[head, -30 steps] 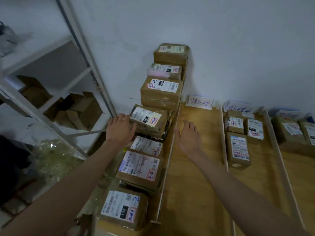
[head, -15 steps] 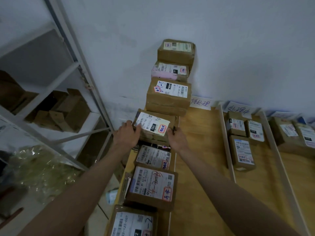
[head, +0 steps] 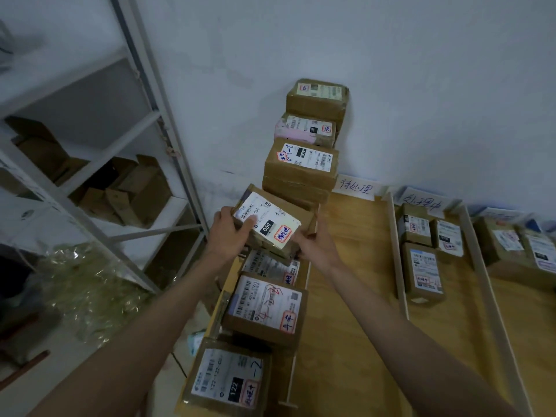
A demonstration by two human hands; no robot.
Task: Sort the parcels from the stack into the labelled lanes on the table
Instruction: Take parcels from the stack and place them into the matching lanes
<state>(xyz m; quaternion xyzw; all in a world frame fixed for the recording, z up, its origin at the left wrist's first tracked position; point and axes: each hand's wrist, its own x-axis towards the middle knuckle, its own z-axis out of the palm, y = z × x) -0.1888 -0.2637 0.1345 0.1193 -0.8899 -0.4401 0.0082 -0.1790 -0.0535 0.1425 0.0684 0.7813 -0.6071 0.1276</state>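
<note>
Both hands, left [head: 227, 233] and right [head: 313, 246], gripped a tilted brown cardboard parcel [head: 270, 224] with glossy white label, mid-frame, above the stack [head: 264, 308] at the wooden desk [head: 346, 296] edge.

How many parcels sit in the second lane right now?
3: two side by side at the far end, one nearer. None seems hidden.

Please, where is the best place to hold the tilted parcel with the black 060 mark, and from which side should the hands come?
Probably the two short ends of the 060 parcel, one hand from each side, as the left hand and right hand do now; it is boxy, tilted, with neighbours before and behind.
</note>
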